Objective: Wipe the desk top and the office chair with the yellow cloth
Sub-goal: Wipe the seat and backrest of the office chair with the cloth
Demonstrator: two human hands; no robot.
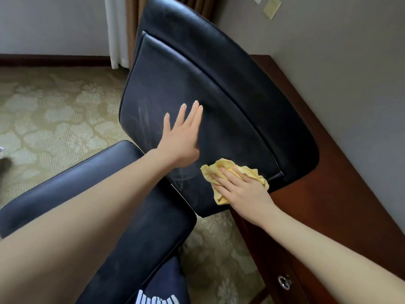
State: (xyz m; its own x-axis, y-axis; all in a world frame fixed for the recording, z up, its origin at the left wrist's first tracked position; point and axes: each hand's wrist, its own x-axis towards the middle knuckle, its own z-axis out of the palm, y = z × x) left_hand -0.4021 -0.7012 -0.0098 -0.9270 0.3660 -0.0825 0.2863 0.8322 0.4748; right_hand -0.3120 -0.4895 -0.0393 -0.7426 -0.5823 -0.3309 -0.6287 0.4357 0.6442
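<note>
Soft green carpet (54, 119) with pale flower shapes covers the floor, and the wall is gray. One white and brown curtain (118, 29) hangs at the back. Two small paper notes (272, 7) are stuck high on the wall.

One black office chair (197, 73) fills the middle. Its big shiny back faces the person. One more black padded part of the chair lies under the left arm. One dark brown desk (328, 172) runs along the wall on the right. The edge of the chair back sits over the desk top, but I cannot tell if they touch. One round silver knob (284, 282) shows on the desk front.

Two bare hands are on the chair. The left hand (178, 141) lies flat on the chair back with its fingers straight and spread out, holding nothing. The right hand (243, 194) presses down on one yellow cloth (225, 164) with its fingers laid flat over it. The cloth is bunched up under that hand, low on the chair back, close to the desk. Faint wet streaks show on the chair back by the left hand.
</note>
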